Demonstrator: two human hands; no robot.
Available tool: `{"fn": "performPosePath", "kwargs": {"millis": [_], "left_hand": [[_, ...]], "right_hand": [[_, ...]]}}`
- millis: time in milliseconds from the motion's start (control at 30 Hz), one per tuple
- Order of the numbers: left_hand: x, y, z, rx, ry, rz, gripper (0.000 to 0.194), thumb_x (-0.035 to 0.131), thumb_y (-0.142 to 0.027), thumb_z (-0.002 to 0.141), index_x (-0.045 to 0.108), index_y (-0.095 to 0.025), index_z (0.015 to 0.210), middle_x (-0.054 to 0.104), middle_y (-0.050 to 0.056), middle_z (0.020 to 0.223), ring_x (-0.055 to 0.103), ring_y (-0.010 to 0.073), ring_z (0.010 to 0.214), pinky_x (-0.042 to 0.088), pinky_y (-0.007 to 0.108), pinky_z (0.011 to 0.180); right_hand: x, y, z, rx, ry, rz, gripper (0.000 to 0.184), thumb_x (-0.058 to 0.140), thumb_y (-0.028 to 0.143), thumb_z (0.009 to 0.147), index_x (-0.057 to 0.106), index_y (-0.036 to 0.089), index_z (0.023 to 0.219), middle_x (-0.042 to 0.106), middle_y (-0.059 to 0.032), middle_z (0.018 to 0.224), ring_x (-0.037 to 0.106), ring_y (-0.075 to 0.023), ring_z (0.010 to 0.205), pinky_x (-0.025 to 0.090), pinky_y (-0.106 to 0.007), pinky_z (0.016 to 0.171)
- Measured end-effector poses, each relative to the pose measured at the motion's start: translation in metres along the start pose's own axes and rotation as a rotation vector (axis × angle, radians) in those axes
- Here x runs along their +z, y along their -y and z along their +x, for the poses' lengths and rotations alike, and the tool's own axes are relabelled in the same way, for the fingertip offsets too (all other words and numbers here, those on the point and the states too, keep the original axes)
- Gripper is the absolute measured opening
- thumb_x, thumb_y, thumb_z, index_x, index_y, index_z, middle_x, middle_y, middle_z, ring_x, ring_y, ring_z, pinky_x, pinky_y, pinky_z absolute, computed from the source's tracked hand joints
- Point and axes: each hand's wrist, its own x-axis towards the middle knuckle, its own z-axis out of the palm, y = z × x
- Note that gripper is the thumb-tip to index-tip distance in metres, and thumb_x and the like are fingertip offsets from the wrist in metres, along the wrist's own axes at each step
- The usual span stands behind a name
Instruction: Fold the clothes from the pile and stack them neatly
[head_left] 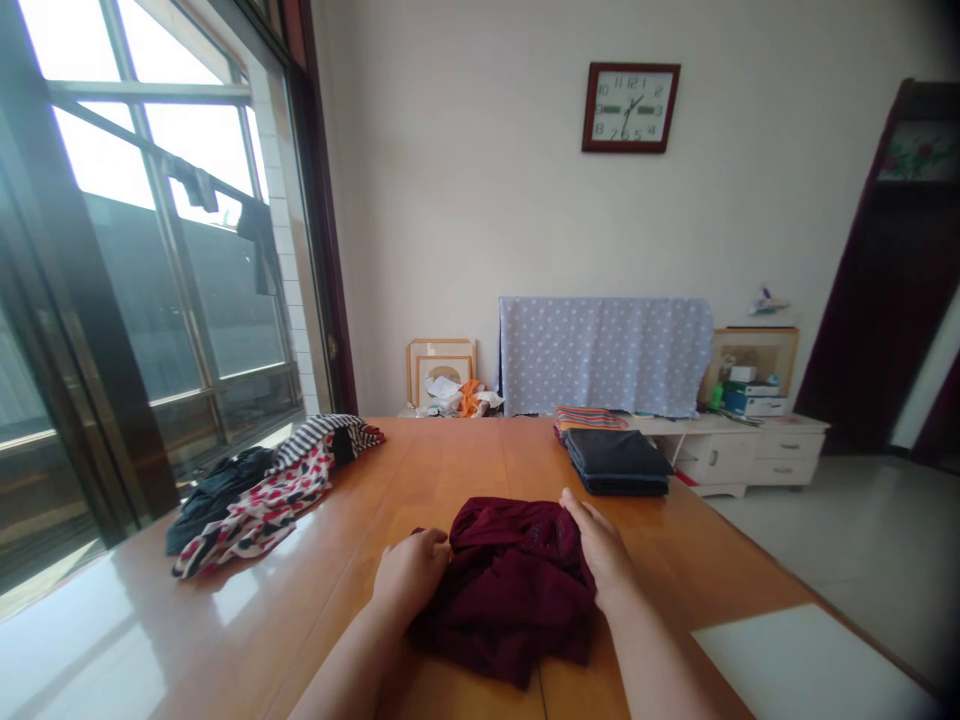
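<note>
A maroon garment (514, 590) lies bunched on the wooden table in front of me, with a lacy or beaded patch near its upper right. On its left side, my left hand (411, 575) is closed with the fingers curled round the edge of the cloth. My right hand (596, 545) grips the garment's upper right edge, its thumb along the top and the other fingers partly hidden by the cloth. The lower part of the garment rests loosely on the tabletop between my forearms.
A loose heap of clothes (262, 490) lies at the table's left. Folded dark clothes (616, 460) are stacked at the back right, by a striped folded cloth (589, 418). The wooden table (442, 460) has a pale sheet (810, 660) at its right front.
</note>
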Motion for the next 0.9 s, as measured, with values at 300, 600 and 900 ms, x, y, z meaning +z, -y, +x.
{"fn": "performPosePath", "kwargs": {"millis": [300,600,900], "left_hand": [[0.001,-0.018,0.019,0.043,0.065,0.181,0.047,0.055,-0.026,0.08,0.062,-0.031,0.126,0.071,0.013,0.108,0.067,0.032,0.097,0.046,0.04,0.082],[0.017,-0.001,0.041,0.042,-0.092,-0.244,0.024,0.051,-0.02,0.082,0.072,-0.02,0.093,0.067,0.009,0.103,0.064,0.0214,0.096,0.046,0.029,0.085],[-0.057,0.016,0.016,-0.08,-0.252,-1.158,0.025,0.057,-0.04,0.08,0.061,-0.019,0.095,0.065,0.002,0.088,0.061,0.0143,0.075,0.046,0.022,0.062]], "right_hand": [[0.003,0.006,-0.005,0.143,0.129,-0.175,0.057,0.076,0.055,0.069,0.07,0.019,0.113,0.071,-0.0098,0.116,0.064,-0.0287,0.112,0.045,-0.043,0.103],[-0.002,0.006,-0.018,0.079,0.389,-0.216,0.081,0.081,0.046,0.065,0.054,0.023,0.138,0.057,-0.0125,0.139,0.051,-0.0301,0.131,0.033,-0.049,0.113],[0.013,-0.004,-0.019,-0.081,0.435,-0.325,0.032,0.07,0.034,0.068,0.074,0.02,0.097,0.075,-0.0055,0.095,0.067,-0.028,0.095,0.049,-0.043,0.09]]}}
